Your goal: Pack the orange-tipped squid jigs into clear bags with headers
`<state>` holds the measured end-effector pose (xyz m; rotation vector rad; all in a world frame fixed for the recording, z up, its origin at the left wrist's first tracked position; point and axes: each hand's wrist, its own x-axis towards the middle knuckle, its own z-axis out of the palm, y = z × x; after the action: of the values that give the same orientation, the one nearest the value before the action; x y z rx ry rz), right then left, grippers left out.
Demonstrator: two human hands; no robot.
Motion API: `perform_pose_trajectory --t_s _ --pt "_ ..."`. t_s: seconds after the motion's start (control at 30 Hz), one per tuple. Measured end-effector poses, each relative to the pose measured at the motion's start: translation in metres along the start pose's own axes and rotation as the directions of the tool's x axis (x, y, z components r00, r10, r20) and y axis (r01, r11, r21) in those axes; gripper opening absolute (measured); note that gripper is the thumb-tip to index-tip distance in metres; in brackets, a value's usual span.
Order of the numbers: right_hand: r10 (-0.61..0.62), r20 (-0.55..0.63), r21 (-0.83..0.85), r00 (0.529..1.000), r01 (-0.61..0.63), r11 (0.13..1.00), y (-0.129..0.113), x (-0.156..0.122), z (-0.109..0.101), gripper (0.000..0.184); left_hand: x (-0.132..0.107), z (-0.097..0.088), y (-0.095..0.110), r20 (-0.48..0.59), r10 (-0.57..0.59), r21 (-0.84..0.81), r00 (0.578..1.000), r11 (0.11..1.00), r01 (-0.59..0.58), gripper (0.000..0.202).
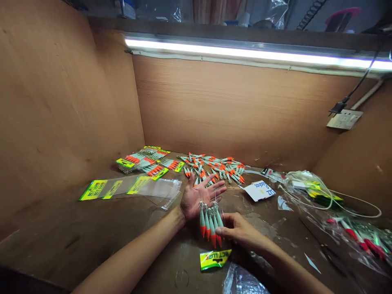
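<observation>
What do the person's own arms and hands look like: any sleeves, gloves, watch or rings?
The left forearm and right forearm are bare down to the frame's lower edge; no sleeve shows. The left hand and right hand are bare too: no gloves, and no watch, bracelet or ring is visible on the wrists or fingers in view.

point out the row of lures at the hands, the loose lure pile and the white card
row of lures [208,218]: head view, pale body of a middle lure
loose lure pile [214,165]: head view, middle of the heap
white card [259,190]: head view, centre of its face
</observation>
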<state>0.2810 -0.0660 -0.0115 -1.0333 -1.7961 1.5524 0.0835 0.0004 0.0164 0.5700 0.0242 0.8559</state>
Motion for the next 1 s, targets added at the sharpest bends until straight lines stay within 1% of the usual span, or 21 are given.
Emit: perform_pose_trajectory --t_s 0.07,0.13,0.17,0.23,0.3,0.33,0.37,0.43,0.5,0.63,0.73,0.8,0.9,0.97,1.0 --pt "0.015 -0.054 0.095 0.998 -0.009 0.995 0.005 0.003 0.005 0.035 0.001 0.001 -0.001 -0.041 0.007 0.026 0.999 1.000 -0.006 0.082" --pt "0.006 -0.131 0.137 0.991 0.012 0.990 0.008 0.004 0.000 0.037 0.000 0.000 0.001 -0.125 -0.006 0.081 0.992 0.997 0.016 0.080" --pt "-0.005 -0.170 0.148 0.986 0.030 0.989 0.008 0.004 -0.004 0.038 -0.001 -0.001 0.002 -0.176 -0.025 0.122 0.984 0.991 0.047 0.078" --pt "-0.016 -0.237 0.164 0.971 0.056 0.985 0.009 0.003 -0.012 0.041 -0.006 -0.003 0.004 -0.257 -0.096 0.220 0.962 0.963 0.154 0.071" --pt "-0.013 -0.284 0.195 0.959 0.071 0.978 0.009 0.002 -0.016 0.044 -0.012 -0.002 0.002 -0.284 -0.153 0.352 0.947 0.902 0.251 0.058" --pt "-0.013 -0.297 0.212 0.955 0.079 0.974 0.010 0.002 -0.017 0.045 -0.015 -0.001 -0.001 -0.282 -0.156 0.433 0.947 0.860 0.270 0.051" --pt "-0.011 -0.302 0.228 0.953 0.084 0.970 0.010 0.001 -0.017 0.045 -0.017 -0.001 -0.004 -0.278 -0.139 0.514 0.951 0.814 0.270 0.046" --pt "0.001 -0.292 0.248 0.956 0.075 0.966 0.012 0.001 -0.016 0.046 -0.020 -0.003 -0.014 -0.285 -0.068 0.643 0.956 0.726 0.243 0.041" --pt "0.018 -0.279 0.247 0.960 0.054 0.968 0.014 0.000 -0.015 0.046 -0.021 -0.008 -0.023 -0.319 0.005 0.706 0.948 0.669 0.234 0.043" --pt "0.025 -0.246 0.250 0.969 0.039 0.967 0.017 -0.002 -0.013 0.046 -0.021 -0.021 -0.031 -0.398 0.081 0.738 0.914 0.619 0.267 0.042" --pt "0.030 -0.233 0.288 0.972 0.040 0.957 0.017 -0.002 -0.012 0.049 -0.024 -0.024 -0.031 -0.426 0.127 0.743 0.896 0.614 0.266 0.042" --pt "0.041 -0.245 0.297 0.969 0.035 0.954 0.019 -0.002 -0.011 0.049 -0.026 -0.021 -0.030 -0.417 0.112 0.733 0.902 0.628 0.261 0.044" --pt "0.045 -0.241 0.281 0.969 0.025 0.959 0.023 0.000 -0.009 0.049 -0.028 -0.015 -0.031 -0.399 0.038 0.702 0.916 0.655 0.279 0.051" --pt "0.057 -0.219 0.237 0.974 -0.003 0.972 0.026 0.000 -0.010 0.049 -0.029 -0.013 -0.032 -0.402 0.029 0.697 0.915 0.658 0.285 0.052" --pt "0.063 -0.233 0.193 0.970 -0.017 0.981 0.026 0.000 -0.011 0.050 -0.029 -0.012 -0.033 -0.407 0.034 0.700 0.913 0.654 0.287 0.052"
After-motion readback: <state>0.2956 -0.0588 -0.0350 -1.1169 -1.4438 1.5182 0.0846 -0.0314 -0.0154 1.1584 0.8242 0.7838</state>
